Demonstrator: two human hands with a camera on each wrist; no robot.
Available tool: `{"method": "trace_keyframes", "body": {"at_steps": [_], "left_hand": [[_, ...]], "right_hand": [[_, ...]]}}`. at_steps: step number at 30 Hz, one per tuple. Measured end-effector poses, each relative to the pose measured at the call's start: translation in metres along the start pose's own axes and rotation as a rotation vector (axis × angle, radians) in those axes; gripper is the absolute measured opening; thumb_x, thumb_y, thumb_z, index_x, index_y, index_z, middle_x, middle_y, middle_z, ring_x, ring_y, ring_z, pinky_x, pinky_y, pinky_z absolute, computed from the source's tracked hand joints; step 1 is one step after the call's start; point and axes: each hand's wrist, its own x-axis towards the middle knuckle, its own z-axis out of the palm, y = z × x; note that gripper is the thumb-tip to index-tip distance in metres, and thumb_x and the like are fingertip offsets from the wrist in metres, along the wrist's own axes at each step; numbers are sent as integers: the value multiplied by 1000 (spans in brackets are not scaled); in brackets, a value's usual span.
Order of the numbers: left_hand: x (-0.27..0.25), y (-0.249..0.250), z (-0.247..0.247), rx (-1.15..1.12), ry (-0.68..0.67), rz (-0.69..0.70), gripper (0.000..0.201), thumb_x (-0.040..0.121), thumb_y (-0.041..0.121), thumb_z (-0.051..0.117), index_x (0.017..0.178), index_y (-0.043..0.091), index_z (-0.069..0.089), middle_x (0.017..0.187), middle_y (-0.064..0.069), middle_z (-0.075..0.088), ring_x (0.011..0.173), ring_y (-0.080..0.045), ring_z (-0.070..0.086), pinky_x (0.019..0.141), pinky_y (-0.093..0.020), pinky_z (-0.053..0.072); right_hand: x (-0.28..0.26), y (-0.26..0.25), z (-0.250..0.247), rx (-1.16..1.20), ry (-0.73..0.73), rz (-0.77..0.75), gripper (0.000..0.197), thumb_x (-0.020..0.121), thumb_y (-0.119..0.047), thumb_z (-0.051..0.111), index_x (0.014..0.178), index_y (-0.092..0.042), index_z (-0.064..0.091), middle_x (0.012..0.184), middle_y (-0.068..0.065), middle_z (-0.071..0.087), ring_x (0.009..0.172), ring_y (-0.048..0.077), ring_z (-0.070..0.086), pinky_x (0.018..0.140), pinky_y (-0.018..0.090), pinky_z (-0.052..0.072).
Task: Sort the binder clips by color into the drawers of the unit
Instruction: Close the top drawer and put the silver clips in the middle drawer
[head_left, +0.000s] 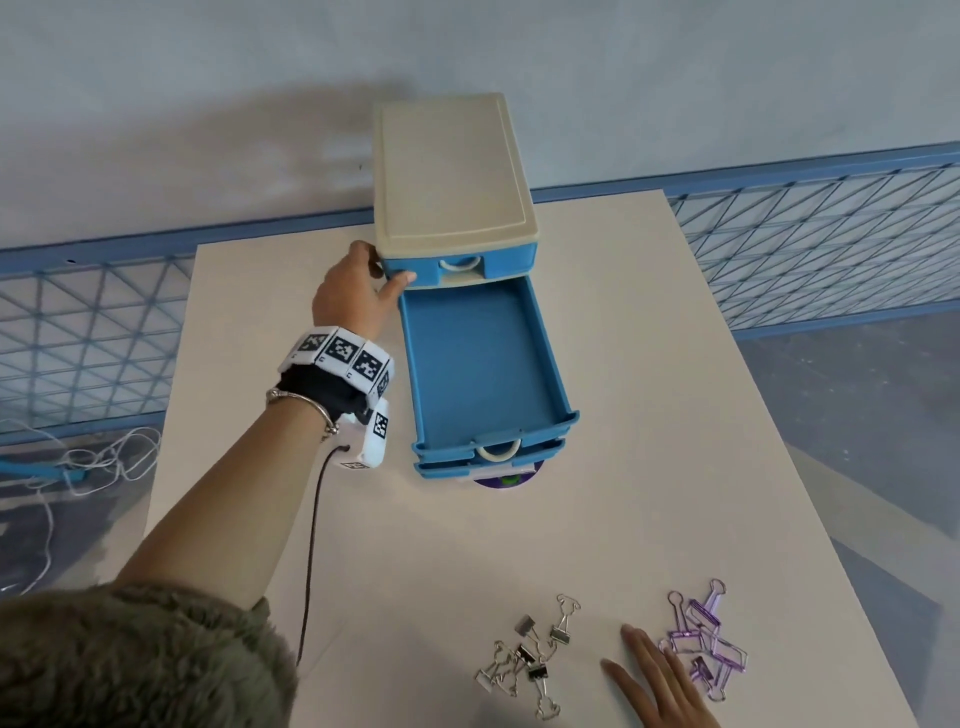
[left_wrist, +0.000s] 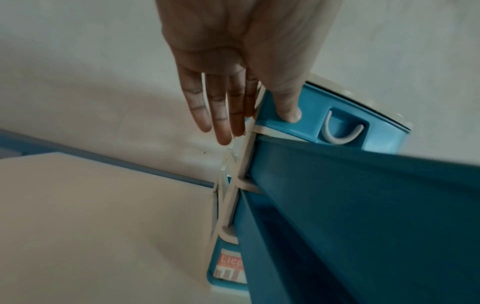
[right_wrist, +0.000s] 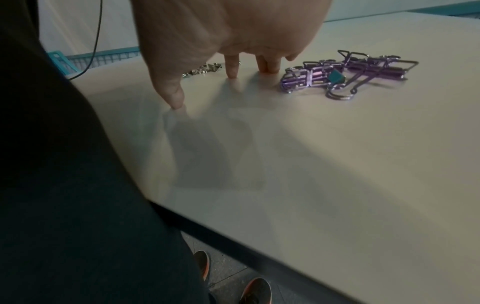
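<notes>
Her left hand (head_left: 347, 291) lies flat-fingered against the blue plastic drawer unit (head_left: 457, 244), and her right hand (head_left: 655, 680) rests spread between the silver (head_left: 524, 657) and purple wire clips (head_left: 702, 642), so one clumsy sweep might mix them.

Table (head_left: 649, 364): drawer unit (head_left: 452, 171) at the far edge, centre; its second drawer (head_left: 483, 364) pulled out toward the person, top drawer (head_left: 511, 265) in. Left hand (head_left: 353, 291) against the unit's left front corner. Near edge: two clip piles (head_left: 530, 654) (head_left: 706, 639) side by side, right hand (head_left: 660, 686) on the table between them
</notes>
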Motion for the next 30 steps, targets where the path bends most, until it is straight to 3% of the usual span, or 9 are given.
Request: {"method": "trace_keyframes", "body": {"at_steps": [3,8,10,12,14,18,22,27,30], "left_hand": [[-1,-2,1,2,15,-4,40,85,36,60,106,4,52,109,-12,67,96,-33,62,77,-38,45],[-19,-13,-6,-166,87,57,27,86,21,56,107,6,56,102,-16,68,82,-26,63,80,-33,50],[-42,-19,-13,-210,155,128,25,87,17,53,109,4,57,99,-14,68,72,-12,57,76,-22,48],[-73,-25,-20,-245,193,223,23,88,17,50,108,7,58,93,-1,64,64,8,52,69,-7,42],[-109,-29,-26,-278,190,297,21,89,15,48,107,11,57,87,14,57,64,14,51,67,-1,39],[-192,-42,-25,-268,151,359,21,88,10,46,103,2,59,95,-10,67,65,-12,57,70,-8,43],[-264,-59,-5,-202,-54,329,31,85,23,41,104,8,60,90,-11,66,69,-13,57,67,-29,49],[-325,-70,25,-90,-355,318,36,81,28,38,109,14,57,99,-9,64,85,-18,60,70,-30,52],[-347,-64,40,63,-550,292,37,86,18,50,123,18,47,119,-8,53,106,-25,54,76,-38,54]], "right_hand": [[-6,3,-2,-2,-121,-42,73,81,-65,30,142,-25,20,155,8,5,142,20,5,113,32,9],[-10,-2,-23,10,-206,-40,81,63,-63,56,131,-20,41,147,14,27,141,21,7,112,33,7],[-10,-6,-28,38,-219,-18,80,66,-62,55,131,-20,40,146,13,27,139,22,10,113,33,6],[-9,-6,-30,41,-245,-9,77,69,-62,53,132,-19,39,146,12,23,138,25,13,113,34,3],[-6,-5,-31,46,-264,-2,75,72,-61,50,132,-18,40,146,16,28,136,26,17,112,34,2],[-5,-9,-31,23,-238,5,69,75,-58,47,129,-16,41,141,22,39,133,28,21,112,36,3],[-4,-16,-30,24,-223,30,64,76,-56,43,126,-16,41,139,26,40,130,36,36,111,44,24],[4,-29,-30,114,-231,56,60,76,-47,53,125,-15,40,141,28,35,131,42,33,103,53,32],[11,-35,-32,156,-208,51,57,76,-38,64,122,-15,40,138,28,38,129,42,36,100,54,38]]}}
